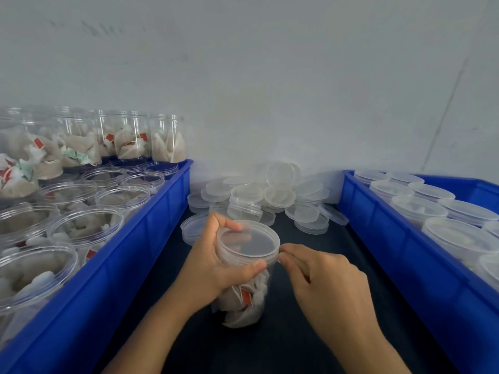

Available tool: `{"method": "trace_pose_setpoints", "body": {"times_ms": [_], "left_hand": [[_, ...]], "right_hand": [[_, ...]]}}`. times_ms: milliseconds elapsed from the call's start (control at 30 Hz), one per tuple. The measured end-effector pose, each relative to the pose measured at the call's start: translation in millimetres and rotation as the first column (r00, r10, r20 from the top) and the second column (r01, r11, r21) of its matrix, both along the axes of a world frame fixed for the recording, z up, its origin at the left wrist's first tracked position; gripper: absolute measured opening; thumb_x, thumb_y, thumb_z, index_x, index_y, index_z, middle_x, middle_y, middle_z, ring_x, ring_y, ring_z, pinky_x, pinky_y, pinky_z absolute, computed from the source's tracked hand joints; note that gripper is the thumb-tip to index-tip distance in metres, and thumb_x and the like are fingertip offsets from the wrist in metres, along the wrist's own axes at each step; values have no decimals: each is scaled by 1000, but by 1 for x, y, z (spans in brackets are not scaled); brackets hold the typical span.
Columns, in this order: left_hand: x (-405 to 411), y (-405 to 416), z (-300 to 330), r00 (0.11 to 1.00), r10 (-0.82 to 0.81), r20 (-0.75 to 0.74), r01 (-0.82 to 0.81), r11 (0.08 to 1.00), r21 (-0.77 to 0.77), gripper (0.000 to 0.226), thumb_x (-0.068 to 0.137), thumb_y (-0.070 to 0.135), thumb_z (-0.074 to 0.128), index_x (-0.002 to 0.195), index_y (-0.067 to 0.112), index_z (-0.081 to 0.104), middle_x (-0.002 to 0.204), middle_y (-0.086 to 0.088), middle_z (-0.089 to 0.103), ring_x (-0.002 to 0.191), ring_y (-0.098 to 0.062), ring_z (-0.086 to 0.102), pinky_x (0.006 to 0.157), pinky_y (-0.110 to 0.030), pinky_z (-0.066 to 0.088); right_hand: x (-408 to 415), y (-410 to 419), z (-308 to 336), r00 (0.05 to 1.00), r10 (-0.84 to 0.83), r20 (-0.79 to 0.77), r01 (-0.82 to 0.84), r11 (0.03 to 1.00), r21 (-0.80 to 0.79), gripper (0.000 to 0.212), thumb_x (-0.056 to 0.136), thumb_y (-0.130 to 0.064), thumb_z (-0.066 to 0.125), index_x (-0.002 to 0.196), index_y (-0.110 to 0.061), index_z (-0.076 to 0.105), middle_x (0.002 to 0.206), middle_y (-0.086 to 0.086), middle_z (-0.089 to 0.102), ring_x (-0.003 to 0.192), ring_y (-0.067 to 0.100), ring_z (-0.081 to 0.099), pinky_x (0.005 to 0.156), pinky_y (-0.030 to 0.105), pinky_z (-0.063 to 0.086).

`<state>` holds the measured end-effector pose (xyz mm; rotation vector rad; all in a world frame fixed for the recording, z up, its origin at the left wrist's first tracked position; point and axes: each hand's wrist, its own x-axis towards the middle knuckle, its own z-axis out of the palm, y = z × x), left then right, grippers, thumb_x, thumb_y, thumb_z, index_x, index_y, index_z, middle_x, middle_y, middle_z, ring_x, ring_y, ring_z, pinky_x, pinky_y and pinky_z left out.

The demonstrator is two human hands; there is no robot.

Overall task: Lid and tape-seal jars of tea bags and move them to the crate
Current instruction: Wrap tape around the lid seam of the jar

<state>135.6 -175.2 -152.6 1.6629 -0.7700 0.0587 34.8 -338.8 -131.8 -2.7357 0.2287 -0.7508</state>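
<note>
1. On a dark table (pixel 310 306) between 2 blue crates, a clear jar (pixel 243 300) of tea bags stands upright, close to the viewer and roughly in the middle.
2. A clear lid (pixel 247 240) sits on the jar's mouth; tea bags with a red tag show through the jar's wall below.
3. The left hand (pixel 213 263) grips the top of the jar — thumb curled across the near side of the lid's rim, fingers wrapped round the far side, 1 fingertip resting on the lid's top.
4. The right hand (pixel 321 273) is at the right edge of the lid, its thumb and forefinger pinched together on something thin at the rim; it is too small to identify.
5. The left crate (pixel 140 255) holds many open jars (pixel 81 225) of tea bags, with a second tier of open jars stacked at its far end.
6. The right crate (pixel 399 255) holds jars with lids already on (pixel 421 206).
7. A heap of loose lids (pixel 259 198) lies at the back of the table against a pale wall (pixel 270 76) — between the 2 crates and beyond the held jar.
</note>
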Motion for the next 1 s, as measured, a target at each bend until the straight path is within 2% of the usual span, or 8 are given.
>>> {"method": "trace_pose_setpoints", "body": {"times_ms": [133, 233, 333, 467, 567, 767, 900, 1000], "left_hand": [[3, 11, 11, 995, 7, 103, -32, 971, 237, 79, 49, 67, 77, 116, 57, 36, 110, 33, 55, 106, 6, 58, 82, -19, 52], [5, 19, 23, 985, 11, 173, -83, 906, 416, 104, 47, 78, 69, 140, 51, 30, 122, 34, 48, 114, 7, 51, 93, -21, 47], [1, 20, 37, 974, 4, 225, -132, 822, 554, 106, 47, 82, 60, 142, 43, 34, 127, 30, 40, 115, 5, 46, 98, -28, 46], [-6, 15, 53, 959, -4, 283, -205, 679, 705, 87, 58, 79, 59, 133, 43, 37, 115, 27, 35, 100, 1, 49, 82, -23, 47], [-9, 11, 58, 935, 24, 354, -293, 616, 731, 71, 63, 76, 62, 121, 40, 44, 104, 21, 36, 89, 1, 49, 69, -20, 40], [-8, 9, 57, 936, 14, 352, -286, 614, 736, 78, 59, 78, 60, 124, 38, 42, 102, 21, 32, 86, 0, 48, 64, -17, 35], [-7, 10, 59, 951, -6, 309, -238, 625, 743, 80, 63, 74, 64, 131, 38, 40, 102, 23, 30, 86, 0, 48, 64, -17, 35], [-8, 8, 60, 963, -20, 268, -197, 629, 752, 93, 69, 69, 66, 148, 41, 25, 105, 25, 26, 94, -1, 48, 67, -17, 38]], "right_hand": [[2, 3, -6, 1000, -6, 9, 6, 1000, 28, 28, 98, -54, 37, 105, -34, 54, 79, -13, 61, 73, 6, 60, 65, 22, 48], [2, 5, -6, 999, -14, -52, 16, 999, 49, 28, 97, -57, 34, 99, -33, 49, 76, -13, 56, 68, 4, 56, 60, 18, 41], [3, 7, -3, 997, -35, -70, 35, 999, 1, 29, 98, -56, 33, 91, -31, 45, 75, -13, 51, 65, 4, 50, 54, 17, 34], [1, 9, 1, 995, -77, -60, 73, 995, -69, 35, 98, -55, 28, 77, -29, 38, 69, -12, 41, 61, 2, 40, 55, 17, 27], [-3, 7, 4, 993, -98, -63, 94, 994, -54, 34, 98, -55, 27, 75, -31, 32, 68, -12, 39, 61, 1, 40, 58, 17, 29], [0, 3, 3, 996, -79, -47, 76, 996, -50, 33, 98, -57, 24, 87, -28, 37, 82, -13, 51, 77, 5, 53, 83, 24, 44], [8, 2, 0, 998, -21, -67, 18, 999, -40, 32, 100, -53, 22, 86, -28, 36, 82, -11, 52, 76, 5, 53, 81, 24, 43], [9, -1, -3, 997, 30, -67, -32, 999, -33, 32, 102, -50, 21, 83, -27, 33, 75, -12, 43, 71, 6, 45, 72, 21, 34]]}}
